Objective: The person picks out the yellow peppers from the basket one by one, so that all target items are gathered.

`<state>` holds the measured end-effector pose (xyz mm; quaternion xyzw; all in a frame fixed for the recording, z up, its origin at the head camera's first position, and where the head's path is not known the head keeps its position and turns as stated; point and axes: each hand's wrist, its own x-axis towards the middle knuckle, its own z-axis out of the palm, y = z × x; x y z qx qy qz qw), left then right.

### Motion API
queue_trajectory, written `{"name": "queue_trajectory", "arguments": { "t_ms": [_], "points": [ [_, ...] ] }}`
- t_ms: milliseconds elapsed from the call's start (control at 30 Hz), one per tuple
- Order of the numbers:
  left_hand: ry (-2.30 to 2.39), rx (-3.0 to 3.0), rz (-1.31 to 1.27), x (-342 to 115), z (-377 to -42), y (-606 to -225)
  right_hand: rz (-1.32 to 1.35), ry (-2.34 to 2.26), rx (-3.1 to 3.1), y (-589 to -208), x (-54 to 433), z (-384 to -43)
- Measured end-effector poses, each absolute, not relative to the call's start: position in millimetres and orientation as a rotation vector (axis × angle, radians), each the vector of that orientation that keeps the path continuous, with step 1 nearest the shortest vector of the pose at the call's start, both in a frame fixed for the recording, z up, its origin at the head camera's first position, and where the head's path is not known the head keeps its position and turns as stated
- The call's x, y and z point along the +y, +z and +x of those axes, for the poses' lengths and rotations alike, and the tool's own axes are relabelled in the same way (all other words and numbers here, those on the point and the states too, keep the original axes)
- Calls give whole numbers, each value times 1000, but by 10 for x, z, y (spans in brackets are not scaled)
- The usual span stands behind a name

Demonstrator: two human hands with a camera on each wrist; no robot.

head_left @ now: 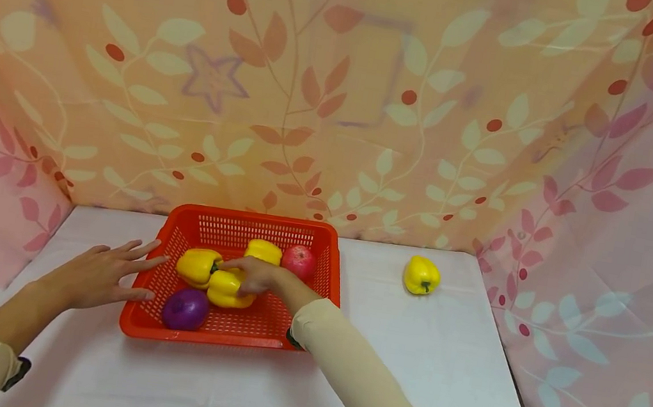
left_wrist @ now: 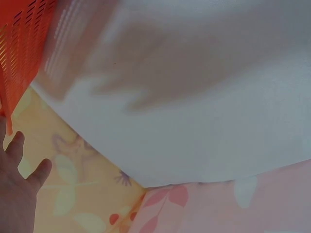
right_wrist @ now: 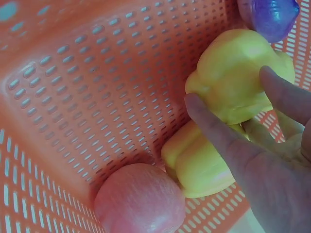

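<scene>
A red plastic basket [head_left: 205,337] holds several yellow bell peppers. My right hand [head_left: 260,275] reaches in and grips the front bell pepper [head_left: 227,291], thumb and fingers spread around it. In the right wrist view, the thumb and index finger lie on this pepper [right_wrist: 238,68]. Another bell pepper [head_left: 198,266] sits just left of it, and a third pepper [head_left: 264,250] lies behind, partly covered by the hand. My left hand [head_left: 100,274] is beside the basket's left rim, fingers stretched out and holding nothing; the left wrist view catches only part of it.
Inside the basket, a purple onion [head_left: 186,309] lies at the front left and a round pinkish-red fruit [head_left: 299,262] at the back right. One yellow bell pepper [head_left: 421,275] lies on the white table [head_left: 405,356], right of the basket. Patterned cloth [head_left: 318,90] hangs behind.
</scene>
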<state>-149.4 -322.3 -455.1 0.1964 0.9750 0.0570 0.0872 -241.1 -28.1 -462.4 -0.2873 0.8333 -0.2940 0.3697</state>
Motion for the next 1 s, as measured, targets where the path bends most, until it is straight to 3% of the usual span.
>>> {"name": "queue_trajectory", "arguments": {
  "t_ms": [500,733,1000],
  "points": [
    [165,2903,583,-3222,-1492,-4555,-826,-725,2156,-4446,-127,-2429],
    [171,2910,586,-3244,-1474,-4552,-738,-894,2081,-4280,143,-2408],
    [162,2914,597,-3238,-1482,-4555,-829,-931,2118,-4061,565,-2431]
  ]
}}
